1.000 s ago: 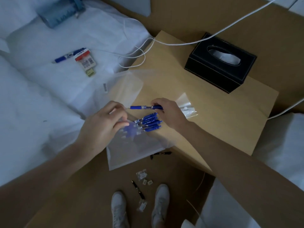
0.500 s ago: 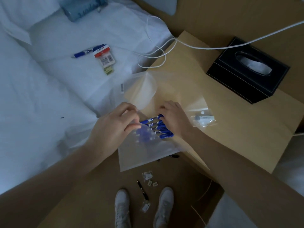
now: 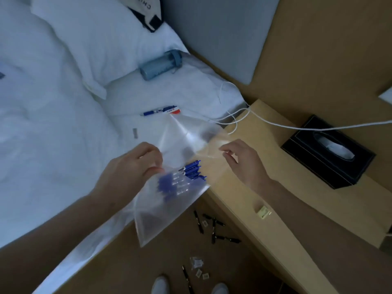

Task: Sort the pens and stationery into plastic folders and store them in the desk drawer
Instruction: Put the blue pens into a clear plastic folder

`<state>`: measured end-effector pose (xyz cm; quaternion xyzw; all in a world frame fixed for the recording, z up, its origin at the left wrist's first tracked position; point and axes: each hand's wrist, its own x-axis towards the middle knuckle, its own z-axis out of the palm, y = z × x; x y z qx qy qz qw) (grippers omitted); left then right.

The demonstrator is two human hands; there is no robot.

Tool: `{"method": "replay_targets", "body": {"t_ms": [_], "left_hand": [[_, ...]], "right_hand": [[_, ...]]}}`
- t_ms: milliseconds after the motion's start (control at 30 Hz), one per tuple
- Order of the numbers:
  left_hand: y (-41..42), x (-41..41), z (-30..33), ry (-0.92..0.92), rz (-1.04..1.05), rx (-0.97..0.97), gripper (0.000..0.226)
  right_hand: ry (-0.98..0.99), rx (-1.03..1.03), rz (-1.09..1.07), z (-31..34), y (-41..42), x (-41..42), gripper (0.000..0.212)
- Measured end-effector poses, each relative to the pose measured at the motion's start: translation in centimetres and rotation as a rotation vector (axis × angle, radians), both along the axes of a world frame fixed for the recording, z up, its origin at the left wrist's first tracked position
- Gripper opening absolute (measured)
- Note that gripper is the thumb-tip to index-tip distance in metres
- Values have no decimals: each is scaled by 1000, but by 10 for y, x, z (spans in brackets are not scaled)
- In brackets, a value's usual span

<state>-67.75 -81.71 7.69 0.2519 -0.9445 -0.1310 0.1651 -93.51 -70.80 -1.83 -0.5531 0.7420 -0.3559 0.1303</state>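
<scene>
The left grip (image 3: 135,166) pinches the plastic folder (image 3: 169,187) at its near-left edge; the right grip (image 3: 239,160), having let go of the blue pens (image 3: 186,177), now hangs spread just right of them. They lie bundled inside, above the desk (image 3: 297,187) corner, so loose pens on the floor (image 3: 214,228) come next.

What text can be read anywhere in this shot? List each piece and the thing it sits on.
"CHIN": partial black letters on the white bag at the top edge; the rest is cut off.
Red and white label beside the blue pen on the bed: printing too blurred to read.
Blue pens in the plastic folder: no print legible.
Small yellowish item on the desk: marks too small to read.
</scene>
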Motion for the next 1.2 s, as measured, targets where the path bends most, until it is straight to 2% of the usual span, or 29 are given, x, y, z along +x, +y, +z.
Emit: {"method": "replay_targets", "body": {"t_ms": [100,267,400,767,867,967,1100,1200], "left_hand": [[-29,19,34,-32,63,-84,22],[-84,53,65,21,207,-101,15],[-133,74,61,25,234,-107,16],[-270,122,18,38,235,-2,15],[-289,129,11,63,226,25,18],[-298,135,7,88,221,32,19],[-299,143,0,110,206,45,21],[-299,147,-4,124,201,42,24]], "right_hand": [[-3,-39,-26,27,-30,-2,17],[-118,-11,-86,47,-92,6,19],[-142,34,-114,22,-138,21,20],[-95,347,-127,-67,-266,66,29],[-24,471,-100,-81,-294,76,36],[134,540,-93,-92,-314,83,41],[425,547,-143,-96,-330,92,32],[508,624,-163,-95,-336,97,30]]}}
